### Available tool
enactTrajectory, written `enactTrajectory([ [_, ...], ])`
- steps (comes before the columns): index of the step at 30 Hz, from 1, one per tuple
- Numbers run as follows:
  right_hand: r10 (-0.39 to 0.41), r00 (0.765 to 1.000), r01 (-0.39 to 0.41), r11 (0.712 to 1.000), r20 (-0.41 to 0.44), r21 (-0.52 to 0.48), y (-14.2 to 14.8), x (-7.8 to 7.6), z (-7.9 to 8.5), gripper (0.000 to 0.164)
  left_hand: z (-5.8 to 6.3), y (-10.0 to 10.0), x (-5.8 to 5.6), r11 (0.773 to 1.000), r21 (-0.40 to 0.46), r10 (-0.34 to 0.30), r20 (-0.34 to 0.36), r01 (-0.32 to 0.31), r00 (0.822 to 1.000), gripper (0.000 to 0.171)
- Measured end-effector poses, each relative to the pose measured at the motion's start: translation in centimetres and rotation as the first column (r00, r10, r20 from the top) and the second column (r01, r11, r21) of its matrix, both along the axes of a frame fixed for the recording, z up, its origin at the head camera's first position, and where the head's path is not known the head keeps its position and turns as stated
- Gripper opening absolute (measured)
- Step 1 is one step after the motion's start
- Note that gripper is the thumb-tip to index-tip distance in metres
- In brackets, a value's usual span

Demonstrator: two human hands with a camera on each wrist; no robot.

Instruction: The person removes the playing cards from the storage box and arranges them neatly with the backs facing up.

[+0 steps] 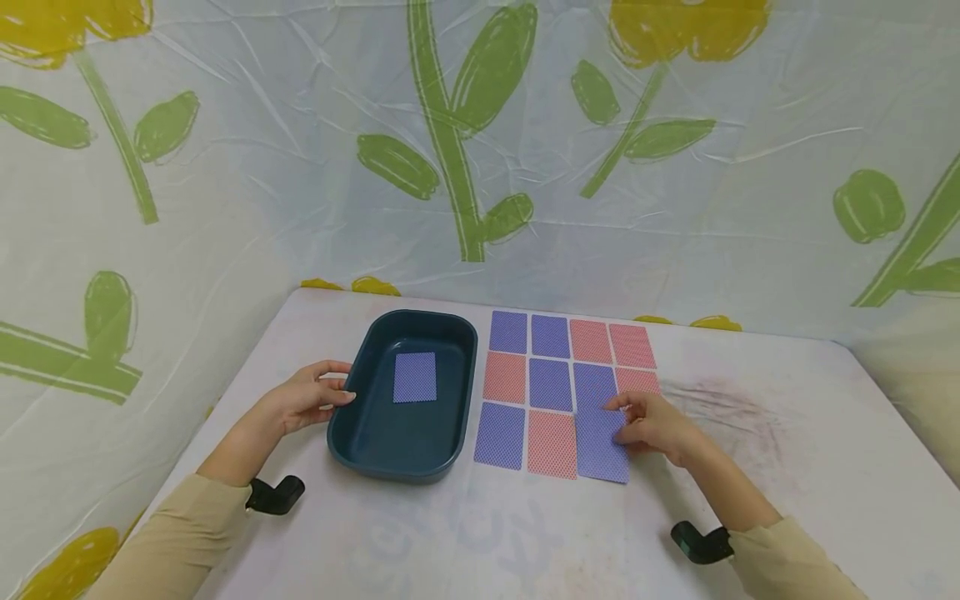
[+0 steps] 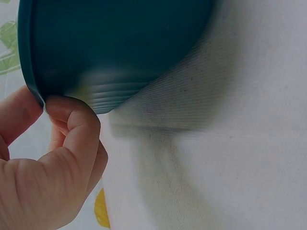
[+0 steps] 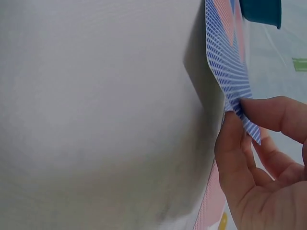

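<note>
My left hand (image 1: 306, 398) pinches the left rim of a dark teal rectangular tray (image 1: 397, 446), thumb and finger on either side of the rim in the left wrist view. One blue-backed playing card (image 1: 415, 377) lies inside the tray. To the tray's right, my right hand (image 1: 662, 427) pinches the right edge of a blue-backed playing card (image 1: 600, 457) at the front right corner of a card grid. In the right wrist view this card (image 3: 226, 72) bends, its pinched edge raised over the table. Its far end overlaps another blue-backed card (image 1: 594, 383) behind it.
Blue-backed cards (image 1: 498, 435) and red-backed cards (image 1: 552, 444) lie in rows right of the tray. The table (image 1: 787, 433) has a pale cover with reddish smudges. A flower-printed sheet (image 1: 300, 167) hangs behind and at the left.
</note>
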State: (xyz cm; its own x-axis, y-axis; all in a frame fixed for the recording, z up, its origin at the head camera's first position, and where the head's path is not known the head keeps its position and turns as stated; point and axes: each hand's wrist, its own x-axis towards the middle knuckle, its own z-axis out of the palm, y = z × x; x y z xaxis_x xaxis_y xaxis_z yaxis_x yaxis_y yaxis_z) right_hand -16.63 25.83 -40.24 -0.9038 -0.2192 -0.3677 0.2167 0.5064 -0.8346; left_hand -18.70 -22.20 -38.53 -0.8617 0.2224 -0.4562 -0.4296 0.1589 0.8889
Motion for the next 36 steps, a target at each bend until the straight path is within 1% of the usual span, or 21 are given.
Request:
enactTrajectory([
  [3,0.014,0.997,-0.008,0.998,-0.081,0.068,0.0,0.2,-0.3,0.042,0.0,0.0,0.0,1.0,0.006,0.001,0.005,-0.001,1.0,0.06],
  [8,0.041,0.985,-0.015,0.988,-0.167,0.151,-0.1,0.6,-0.8,0.039,-0.1,-0.1,0.0,1.0,0.007,-0.002,0.002,0.002,1.0,0.059],
  [14,0.063,0.973,-0.009,0.971,-0.22,0.239,-0.5,0.7,-0.9,0.035,0.0,0.0,0.0,1.0,-0.008,0.001,0.007,-0.001,1.0,0.06],
  [19,0.076,0.972,-0.004,0.952,-0.222,0.307,-0.7,0.7,-0.7,0.034,0.0,0.1,-0.1,1.0,-0.011,0.009,0.009,-0.009,1.0,0.06],
  [25,0.089,0.971,-0.008,0.939,-0.223,0.344,-0.9,0.6,-0.5,0.034,0.0,0.0,0.0,1.0,-0.004,0.017,0.007,-0.017,1.0,0.06],
  [28,0.111,0.967,-0.023,0.934,-0.229,0.357,-0.9,0.5,-0.4,0.036,0.0,0.0,0.0,1.0,-0.003,0.014,0.007,-0.014,1.0,0.06],
  [31,0.116,0.966,-0.029,0.938,-0.232,0.346,-0.9,0.2,-0.1,0.038,0.1,0.0,0.0,1.0,-0.004,0.009,0.006,-0.009,1.0,0.06],
  [36,0.1,0.969,-0.038,0.964,-0.227,0.264,-0.7,-0.8,0.6,0.039,0.0,0.0,0.0,1.0,-0.002,0.002,0.004,-0.002,1.0,0.06],
])
